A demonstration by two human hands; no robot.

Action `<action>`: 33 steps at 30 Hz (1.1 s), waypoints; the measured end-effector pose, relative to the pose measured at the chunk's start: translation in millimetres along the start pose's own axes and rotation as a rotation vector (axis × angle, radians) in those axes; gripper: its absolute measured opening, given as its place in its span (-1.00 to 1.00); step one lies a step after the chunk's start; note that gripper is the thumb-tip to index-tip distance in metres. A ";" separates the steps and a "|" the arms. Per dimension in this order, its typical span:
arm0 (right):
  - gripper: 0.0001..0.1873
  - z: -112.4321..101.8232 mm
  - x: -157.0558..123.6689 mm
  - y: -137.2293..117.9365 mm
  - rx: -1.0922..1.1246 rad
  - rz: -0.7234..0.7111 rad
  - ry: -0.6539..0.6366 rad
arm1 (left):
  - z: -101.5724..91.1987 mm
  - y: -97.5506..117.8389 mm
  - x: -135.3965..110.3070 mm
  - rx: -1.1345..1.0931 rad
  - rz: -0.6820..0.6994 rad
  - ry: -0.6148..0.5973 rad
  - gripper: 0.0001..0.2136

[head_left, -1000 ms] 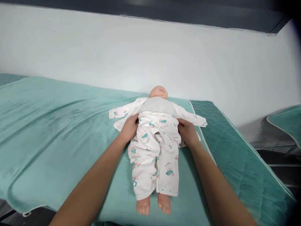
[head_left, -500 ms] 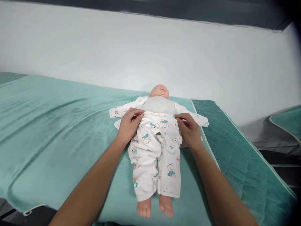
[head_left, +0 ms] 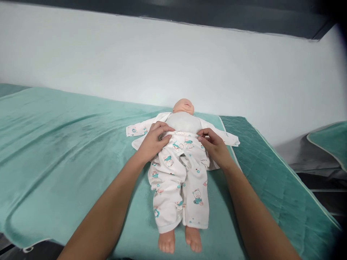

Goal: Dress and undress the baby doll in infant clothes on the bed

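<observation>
Pants (head_left: 173, 171) on the doll (head_left: 183, 121) run long toward its feet (head_left: 166, 242), left hand (head_left: 153, 143) and right hand (head_left: 215, 147) pinching opposite sides of the top edge (head_left: 184, 134).

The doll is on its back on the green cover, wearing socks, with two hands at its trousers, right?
No socks: in the head view, the doll has bare feet. It does lie on its back on the green cover, with the left hand and right hand at its trousers.
</observation>
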State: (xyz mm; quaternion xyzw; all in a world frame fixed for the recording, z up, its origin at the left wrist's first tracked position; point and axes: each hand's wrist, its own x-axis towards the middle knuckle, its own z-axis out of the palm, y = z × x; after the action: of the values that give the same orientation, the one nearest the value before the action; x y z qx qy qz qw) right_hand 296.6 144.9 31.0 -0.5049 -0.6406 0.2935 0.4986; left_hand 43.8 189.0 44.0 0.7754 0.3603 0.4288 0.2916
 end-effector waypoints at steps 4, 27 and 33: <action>-0.75 -2.6 5.6 -6.8 -0.025 0.063 -0.094 | -2.1 -1.5 6.1 -0.068 -0.033 -0.044 -0.82; -0.50 4.6 44.3 1.4 -0.119 0.087 0.052 | -2.9 -4.1 56.6 0.208 0.005 -0.019 -0.89; -0.44 12.1 53.9 17.5 0.152 0.259 0.150 | -8.1 -31.9 68.9 0.092 -0.153 0.065 -0.89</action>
State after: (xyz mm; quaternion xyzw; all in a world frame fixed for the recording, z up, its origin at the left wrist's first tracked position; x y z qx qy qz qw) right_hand 291.9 202.6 30.0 -0.5645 -0.5070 0.3646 0.5398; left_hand 52.5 264.1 54.8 0.7439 0.4470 0.4132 0.2756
